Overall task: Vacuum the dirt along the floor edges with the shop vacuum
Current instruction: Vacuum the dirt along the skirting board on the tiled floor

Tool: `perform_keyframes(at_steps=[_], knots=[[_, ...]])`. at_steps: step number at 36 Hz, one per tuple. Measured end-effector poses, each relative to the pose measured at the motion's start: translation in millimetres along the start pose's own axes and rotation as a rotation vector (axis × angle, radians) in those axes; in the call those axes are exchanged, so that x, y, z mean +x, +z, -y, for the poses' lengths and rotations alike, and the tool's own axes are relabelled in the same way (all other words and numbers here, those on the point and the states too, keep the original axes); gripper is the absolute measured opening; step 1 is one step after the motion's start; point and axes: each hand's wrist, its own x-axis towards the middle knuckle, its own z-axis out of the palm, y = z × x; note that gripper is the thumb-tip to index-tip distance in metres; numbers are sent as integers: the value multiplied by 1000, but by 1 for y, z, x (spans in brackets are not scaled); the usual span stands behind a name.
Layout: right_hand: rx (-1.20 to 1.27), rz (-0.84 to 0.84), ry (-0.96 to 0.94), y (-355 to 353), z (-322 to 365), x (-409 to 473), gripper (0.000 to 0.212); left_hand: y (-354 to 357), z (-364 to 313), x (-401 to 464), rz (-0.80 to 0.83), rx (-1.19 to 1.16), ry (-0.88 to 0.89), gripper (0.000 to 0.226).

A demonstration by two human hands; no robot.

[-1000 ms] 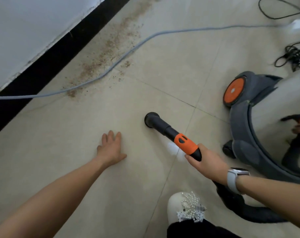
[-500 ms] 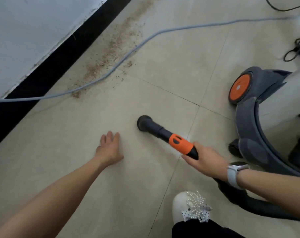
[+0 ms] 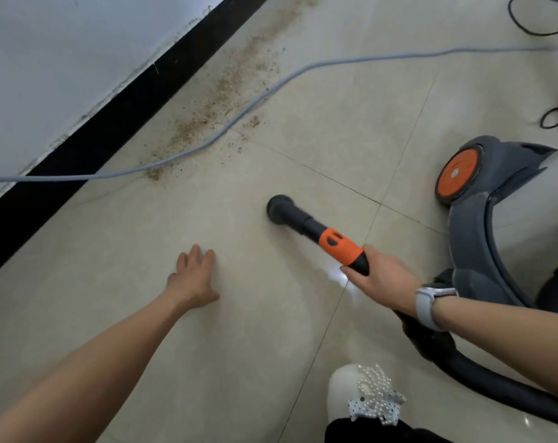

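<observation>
- We see the right hand (image 3: 380, 276) curled round the rear of the vacuum wand (image 3: 322, 233), gripping just behind its orange collar; a pale watch (image 3: 429, 306) sits on that wrist
- The left hand (image 3: 193, 276) has nothing in it, fingers straight and slightly spread, stretched out low over the floor (image 3: 303, 97) to the left of the wand; we cannot tell whether the palm touches the tile
- The wand's round black nozzle (image 3: 279, 208) points at the floor, well apart from the dirt
- Behind the wand a black hose (image 3: 482, 369) runs back under the right arm toward the shop vacuum (image 3: 482, 238), which stands to the wand's right with an orange wheel facing us
- The dirt (image 3: 226, 91) lies in a brown streak beyond the wand, beside the black baseboard (image 3: 111, 123)
- A grey cable (image 3: 271, 94) crosses the dirt
- Nearer us than the wand, we see a white shoe (image 3: 348, 391) with a beaded bow
</observation>
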Motion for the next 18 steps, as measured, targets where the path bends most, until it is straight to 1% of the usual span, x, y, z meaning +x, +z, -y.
perform_keyframes(at_steps=[2,4,6,9,12,13,15,17,18], knots=[[-78,50,-57,2,4,1,34,-1,-6,2,5,-1,2,96],[-92,35,-56,-6,0,12,35,0,-11,4,6,-2,6,98],[-27,-44,18,-19,-6,31,35,-1,-16,7,-5,5,16,98],[174,-155,162,-39,-8,60,35,-3,-20,12,-13,19,29,97],[275,-179,205,-40,2,76,33,-8,-24,19,-30,16,15,93],[270,-167,184,-36,8,77,32,-11,-26,20,-44,6,9,89],[215,-80,107,-24,21,76,33,-18,-29,23,-73,-21,2,77],[83,33,-15,-18,30,75,34,-28,-31,26,-75,-16,-2,66],[23,62,-56,-19,32,77,34,-33,-31,29,-61,6,4,63]])
